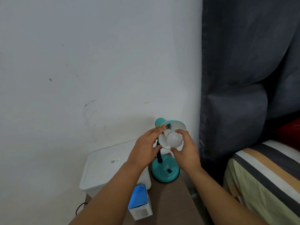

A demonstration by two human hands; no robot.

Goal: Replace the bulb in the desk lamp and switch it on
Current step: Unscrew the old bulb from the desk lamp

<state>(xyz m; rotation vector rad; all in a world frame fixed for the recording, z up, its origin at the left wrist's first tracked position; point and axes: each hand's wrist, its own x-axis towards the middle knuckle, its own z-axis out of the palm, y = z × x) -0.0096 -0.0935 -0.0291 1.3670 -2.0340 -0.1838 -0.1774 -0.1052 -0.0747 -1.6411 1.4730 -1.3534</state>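
Note:
A teal desk lamp stands on a small brown table, its round base [164, 172] carrying a black rocker switch [169, 171]. Its shade [176, 125] tilts toward me, white inside. A white bulb [174, 139] sits in the shade's mouth, its metal base near the socket; it is unlit. My right hand [186, 151] grips the bulb's globe with thumb and fingers. My left hand [146, 146] holds the left rim of the shade, fingers reaching along its neck.
A blue and white bulb box [140, 202] stands on the table [172, 200] near its front left. A white lidded plastic bin [105, 168] sits to the left against the wall. A dark curtain [235, 78] and a striped bed [266, 176] are on the right.

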